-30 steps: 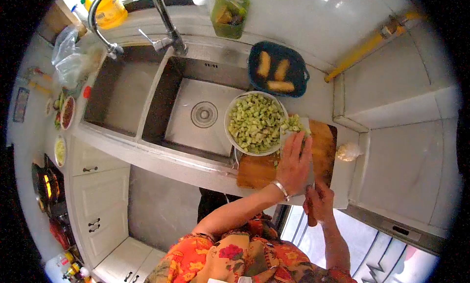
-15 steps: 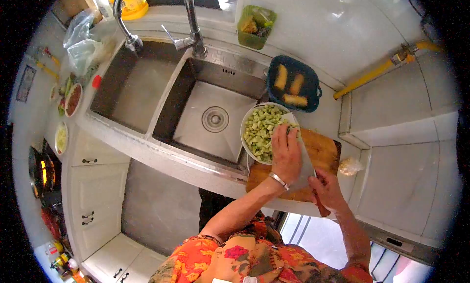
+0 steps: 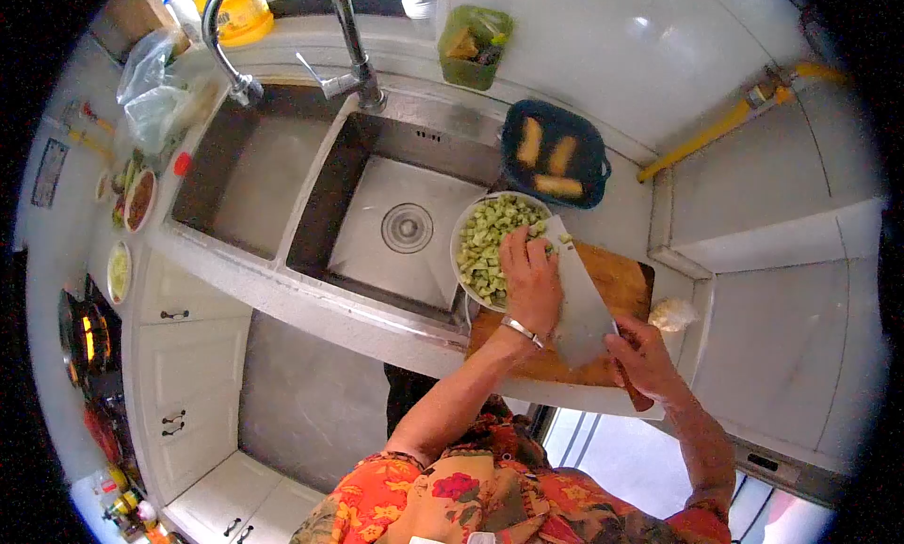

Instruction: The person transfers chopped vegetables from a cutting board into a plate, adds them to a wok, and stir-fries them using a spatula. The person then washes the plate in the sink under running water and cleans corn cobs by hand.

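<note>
My right hand (image 3: 648, 358) is wrapped around the brown handle of a kitchen cleaver (image 3: 586, 313). The broad blade is tilted beside a white bowl (image 3: 456, 248), its far end near the rim. Diced pale-green vegetable (image 3: 485, 243) fills the bowl, and a few bits cling to the blade's far end. Over the bowl's right side, my left hand (image 3: 535, 290) has its fingers stretched out and slightly bent, touching the pieces or the blade edge; which one is hidden. Underneath lies a wooden cutting board (image 3: 621, 273), partly covered by the blade and bowl.
A double steel sink (image 3: 377, 271) with a faucet (image 3: 353, 50) lies left of the bowl. Behind stand a dark blue basket (image 3: 593, 135) with yellowish pieces and a green container (image 3: 466, 72). A small bag (image 3: 671, 314) sits right of the board. Far left, a stove flame (image 3: 89, 337) burns.
The cleaver and my right hand have moved slightly right and down, away from the bowl. My left hand has shifted a little left over the bowl. The whole view has shifted slightly.
</note>
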A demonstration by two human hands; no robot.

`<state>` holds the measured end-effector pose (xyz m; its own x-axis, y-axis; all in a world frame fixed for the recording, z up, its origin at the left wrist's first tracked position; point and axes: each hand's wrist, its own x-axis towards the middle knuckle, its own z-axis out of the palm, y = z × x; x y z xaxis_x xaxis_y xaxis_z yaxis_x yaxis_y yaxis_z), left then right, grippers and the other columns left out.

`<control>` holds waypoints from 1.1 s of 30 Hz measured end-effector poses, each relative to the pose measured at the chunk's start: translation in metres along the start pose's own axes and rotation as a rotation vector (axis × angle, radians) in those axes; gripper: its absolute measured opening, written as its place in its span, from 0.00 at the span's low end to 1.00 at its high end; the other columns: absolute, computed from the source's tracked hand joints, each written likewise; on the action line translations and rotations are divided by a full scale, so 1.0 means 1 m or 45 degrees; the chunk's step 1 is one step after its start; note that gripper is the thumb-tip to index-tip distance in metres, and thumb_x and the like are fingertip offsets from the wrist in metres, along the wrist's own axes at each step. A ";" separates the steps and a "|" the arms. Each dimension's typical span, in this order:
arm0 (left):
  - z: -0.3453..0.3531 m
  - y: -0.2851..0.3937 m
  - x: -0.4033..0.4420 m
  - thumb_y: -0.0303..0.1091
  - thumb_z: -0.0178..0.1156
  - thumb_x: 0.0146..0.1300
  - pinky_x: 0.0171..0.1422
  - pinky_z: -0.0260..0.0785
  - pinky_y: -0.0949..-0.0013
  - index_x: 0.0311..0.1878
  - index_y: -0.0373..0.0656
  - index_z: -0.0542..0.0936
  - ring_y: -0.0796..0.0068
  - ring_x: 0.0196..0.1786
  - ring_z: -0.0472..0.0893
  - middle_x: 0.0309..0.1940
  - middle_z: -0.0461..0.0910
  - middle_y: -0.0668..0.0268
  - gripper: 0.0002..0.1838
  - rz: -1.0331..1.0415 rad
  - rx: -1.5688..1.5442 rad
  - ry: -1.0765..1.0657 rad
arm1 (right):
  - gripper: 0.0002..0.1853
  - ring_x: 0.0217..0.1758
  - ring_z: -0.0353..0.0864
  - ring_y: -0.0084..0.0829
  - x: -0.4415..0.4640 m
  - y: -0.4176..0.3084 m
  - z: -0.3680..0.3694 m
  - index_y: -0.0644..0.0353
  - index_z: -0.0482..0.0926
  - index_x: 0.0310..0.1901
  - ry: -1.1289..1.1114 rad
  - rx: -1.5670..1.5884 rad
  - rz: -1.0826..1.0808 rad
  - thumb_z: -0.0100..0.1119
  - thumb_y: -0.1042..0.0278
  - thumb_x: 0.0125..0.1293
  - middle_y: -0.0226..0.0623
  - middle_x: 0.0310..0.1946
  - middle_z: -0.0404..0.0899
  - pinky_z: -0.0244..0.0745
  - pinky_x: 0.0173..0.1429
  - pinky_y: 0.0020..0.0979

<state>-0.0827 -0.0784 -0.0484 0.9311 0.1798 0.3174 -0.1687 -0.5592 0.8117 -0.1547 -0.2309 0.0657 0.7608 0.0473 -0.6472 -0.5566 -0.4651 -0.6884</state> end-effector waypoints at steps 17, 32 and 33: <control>-0.002 -0.008 0.009 0.23 0.55 0.53 0.64 0.55 0.51 0.49 0.36 0.69 0.46 0.61 0.60 0.58 0.63 0.50 0.18 0.106 0.102 -0.085 | 0.14 0.12 0.64 0.17 -0.025 -0.006 -0.035 0.67 0.71 0.49 0.089 -0.039 0.008 0.50 0.70 0.65 0.28 0.19 0.67 0.61 0.14 0.21; -0.016 0.037 0.009 0.57 0.43 0.63 0.67 0.23 0.34 0.66 0.57 0.63 0.42 0.72 0.38 0.71 0.44 0.52 0.30 0.431 0.292 -0.471 | 0.14 0.13 0.64 0.16 -0.024 -0.010 -0.031 0.64 0.72 0.51 0.073 -0.171 -0.168 0.49 0.68 0.66 0.26 0.19 0.67 0.61 0.15 0.20; -0.017 0.036 0.011 0.58 0.43 0.63 0.67 0.23 0.34 0.67 0.56 0.62 0.42 0.72 0.38 0.71 0.43 0.51 0.31 0.398 0.328 -0.442 | 0.14 0.13 0.64 0.16 -0.026 -0.011 -0.030 0.64 0.72 0.51 0.071 -0.157 -0.139 0.49 0.68 0.66 0.26 0.18 0.67 0.61 0.15 0.20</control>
<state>-0.0846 -0.0828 -0.0074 0.9087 -0.2813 0.3086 -0.4111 -0.7317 0.5437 -0.1579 -0.2538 0.1001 0.8337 0.0557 -0.5494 -0.4274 -0.5649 -0.7058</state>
